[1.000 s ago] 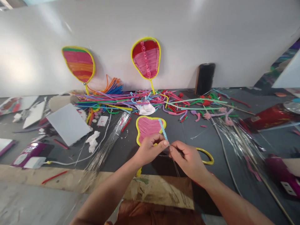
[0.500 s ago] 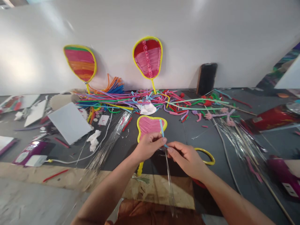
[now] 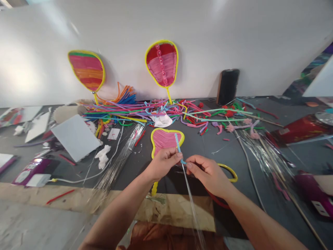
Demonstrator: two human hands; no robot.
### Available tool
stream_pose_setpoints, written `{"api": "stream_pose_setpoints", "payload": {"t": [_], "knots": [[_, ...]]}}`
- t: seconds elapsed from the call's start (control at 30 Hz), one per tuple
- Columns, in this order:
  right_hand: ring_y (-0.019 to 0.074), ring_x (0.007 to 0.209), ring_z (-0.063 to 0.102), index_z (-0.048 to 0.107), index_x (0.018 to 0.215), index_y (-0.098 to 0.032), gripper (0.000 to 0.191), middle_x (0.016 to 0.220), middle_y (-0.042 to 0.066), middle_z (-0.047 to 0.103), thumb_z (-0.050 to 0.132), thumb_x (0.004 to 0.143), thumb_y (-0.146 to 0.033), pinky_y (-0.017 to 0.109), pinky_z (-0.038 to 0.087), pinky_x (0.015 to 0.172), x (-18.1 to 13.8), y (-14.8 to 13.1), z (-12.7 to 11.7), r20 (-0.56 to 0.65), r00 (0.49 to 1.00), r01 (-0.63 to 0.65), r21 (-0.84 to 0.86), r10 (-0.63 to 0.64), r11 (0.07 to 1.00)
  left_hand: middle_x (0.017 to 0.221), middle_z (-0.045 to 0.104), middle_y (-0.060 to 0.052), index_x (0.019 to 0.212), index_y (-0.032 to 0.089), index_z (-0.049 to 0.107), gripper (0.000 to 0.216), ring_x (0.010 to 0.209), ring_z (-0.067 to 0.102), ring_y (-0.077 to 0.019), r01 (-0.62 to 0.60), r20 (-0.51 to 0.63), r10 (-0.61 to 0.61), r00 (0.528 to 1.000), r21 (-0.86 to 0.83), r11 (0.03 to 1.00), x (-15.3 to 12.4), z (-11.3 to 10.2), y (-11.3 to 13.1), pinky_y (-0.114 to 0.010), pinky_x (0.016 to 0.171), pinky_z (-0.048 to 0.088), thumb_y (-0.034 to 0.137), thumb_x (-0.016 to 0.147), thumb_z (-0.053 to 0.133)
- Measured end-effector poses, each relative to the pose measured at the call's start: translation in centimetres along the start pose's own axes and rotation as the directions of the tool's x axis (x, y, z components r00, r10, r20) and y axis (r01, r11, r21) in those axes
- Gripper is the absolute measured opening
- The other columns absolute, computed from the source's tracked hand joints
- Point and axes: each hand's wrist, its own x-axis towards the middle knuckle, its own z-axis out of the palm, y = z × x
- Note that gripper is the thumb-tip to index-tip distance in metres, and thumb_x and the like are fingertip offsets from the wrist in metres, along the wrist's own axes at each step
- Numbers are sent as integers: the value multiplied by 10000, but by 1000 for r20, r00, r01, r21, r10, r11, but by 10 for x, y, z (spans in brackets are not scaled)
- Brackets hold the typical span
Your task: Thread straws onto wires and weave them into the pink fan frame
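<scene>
Between finger and thumb, my left hand (image 3: 166, 162) pinches a short light-blue pipe cleaner (image 3: 177, 141), its straight end pointing up and away. My right hand (image 3: 205, 173) pinches the bent lower end of the same piece. From that bend a bundle of thin shiny strands (image 3: 191, 198) hangs down toward my lap. Behind my left hand lies a pink fan-shaped piece with a yellow edge (image 3: 166, 135), its yellow handle partly hidden by the hand. Scissors with a yellow handle loop (image 3: 231, 172) lie partly hidden beside my right hand.
Two finished-looking fans, one striped (image 3: 87, 71) and one pink and red (image 3: 162, 64), lean against the white wall. A heap of coloured pipe cleaners (image 3: 130, 110) runs along the back, with a phone (image 3: 228, 86) upright to the right. A red can (image 3: 304, 130) lies at far right.
My right hand has moved slightly away from my left along the blue pipe cleaner's bent end. The hanging strands have swung a little to the right.
</scene>
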Motion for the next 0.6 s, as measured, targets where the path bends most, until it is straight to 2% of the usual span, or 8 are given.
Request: {"api": "stream_pose_setpoints", "payload": {"t": [0.2,0.33,0.47,0.6], "knots": [[90,521,457,581,799,-168,285,659,-2,584,489,878,-425,208,351,484,2,-1,1,45,998,-50,128,45,991,619,461,21,683,139,531,330,598,419,-92,-3,-2,3,1000,-135,991,-1,3,-4,-219,595,333,450,790,561],[84,514,479,564,786,-159,314,670,15,611,515,857,-461,209,369,488,3,-2,3,76,995,-82,252,65,964,634,480,10,707,135,561,306,599,420,-96,-3,-19,-1,1000,-216,976,-1,6,-8,-227,598,331,431,782,583],[100,556,565,531,780,-163,324,686,25,635,552,832,-483,214,423,520,3,0,7,112,985,-165,445,128,880,674,512,-7,707,135,586,242,640,442,-107,-8,-50,-9,999,-332,943,0,7,-10,-238,639,348,366,765,625],[101,559,596,507,770,-165,303,685,22,649,578,830,-453,196,429,503,3,2,10,158,970,-242,576,184,781,775,514,-25,675,135,610,191,736,459,-117,-62,-64,39,997,-411,909,1,8,-10,-238,711,355,304,757,646]]}}
